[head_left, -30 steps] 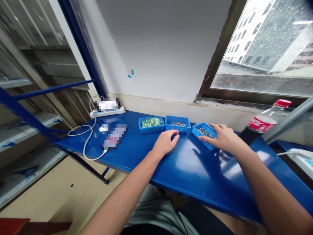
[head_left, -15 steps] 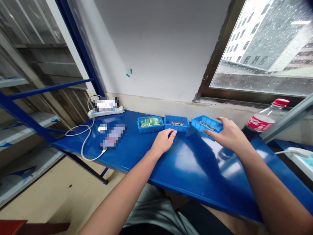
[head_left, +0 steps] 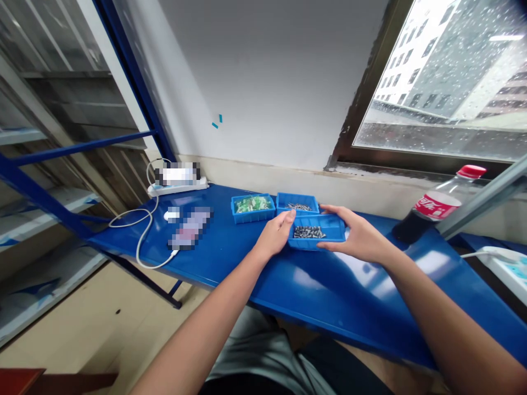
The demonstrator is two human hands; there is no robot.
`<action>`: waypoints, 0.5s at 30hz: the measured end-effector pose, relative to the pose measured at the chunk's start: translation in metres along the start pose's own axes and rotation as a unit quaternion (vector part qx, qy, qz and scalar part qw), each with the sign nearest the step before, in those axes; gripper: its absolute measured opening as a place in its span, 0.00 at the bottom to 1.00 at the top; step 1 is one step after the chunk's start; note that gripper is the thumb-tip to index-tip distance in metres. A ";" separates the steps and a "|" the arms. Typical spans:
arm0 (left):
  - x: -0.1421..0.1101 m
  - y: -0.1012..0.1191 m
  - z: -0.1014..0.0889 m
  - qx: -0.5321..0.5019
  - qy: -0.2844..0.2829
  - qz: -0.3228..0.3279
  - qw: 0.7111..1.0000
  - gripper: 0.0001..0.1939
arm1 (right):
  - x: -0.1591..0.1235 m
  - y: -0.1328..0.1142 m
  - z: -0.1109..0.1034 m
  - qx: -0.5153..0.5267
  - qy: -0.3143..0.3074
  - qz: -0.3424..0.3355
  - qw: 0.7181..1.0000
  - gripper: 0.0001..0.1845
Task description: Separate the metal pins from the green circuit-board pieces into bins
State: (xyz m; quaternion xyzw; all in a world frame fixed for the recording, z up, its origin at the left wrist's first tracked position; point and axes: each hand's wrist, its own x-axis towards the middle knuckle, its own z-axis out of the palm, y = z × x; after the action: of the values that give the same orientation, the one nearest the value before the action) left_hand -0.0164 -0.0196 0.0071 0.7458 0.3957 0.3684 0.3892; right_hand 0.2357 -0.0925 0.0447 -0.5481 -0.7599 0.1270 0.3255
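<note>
Between my two hands is a small blue plastic bin (head_left: 332, 231) with dark and silvery metal fasteners (head_left: 308, 232) in it. My right hand (head_left: 357, 235) grips its right end, thumb at the near side and fingers at the far side. At the left end, my left hand (head_left: 276, 235) presses against the bin with its fingers together. Just behind stands a second blue bin (head_left: 297, 197) holding thin metal screws (head_left: 298, 207). To its left is a third blue bin (head_left: 253, 217) with green-and-white packets (head_left: 252, 204).
A cola bottle (head_left: 432, 206) stands at the right beside a slanted metal bar. On the left lie a blurred phone (head_left: 191, 227) on a white cable (head_left: 144, 247) and a power strip (head_left: 179, 187). The wall and window border the blue table (head_left: 288, 285) behind.
My right hand has brought the right-hand bin leftward and nearer, in front of the screw bin. My left hand now touches its left end.
</note>
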 end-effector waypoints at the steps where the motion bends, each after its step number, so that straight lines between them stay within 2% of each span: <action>1: 0.000 0.000 0.000 0.013 -0.010 0.003 1.000 0.33 | 0.000 0.000 0.002 0.005 0.006 -0.003 1.000 0.52; 6: -0.002 -0.002 0.001 0.080 -0.040 0.034 0.995 0.39 | 0.002 0.000 0.005 0.074 0.061 0.000 0.995 0.58; 11: -0.006 -0.003 -0.001 0.115 -0.101 0.072 0.986 0.56 | 0.003 0.000 0.011 0.128 0.105 0.011 0.986 0.59; 15: -0.004 -0.004 0.000 0.126 -0.101 0.055 0.985 0.59 | 0.006 0.003 0.025 0.173 0.135 0.007 0.976 0.64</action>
State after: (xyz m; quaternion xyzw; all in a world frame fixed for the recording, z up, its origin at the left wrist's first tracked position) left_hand -0.0195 -0.0217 0.0029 0.8425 0.3564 0.2595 0.3094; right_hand 0.2209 -0.0817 0.0260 -0.5004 -0.6718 0.1840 0.5143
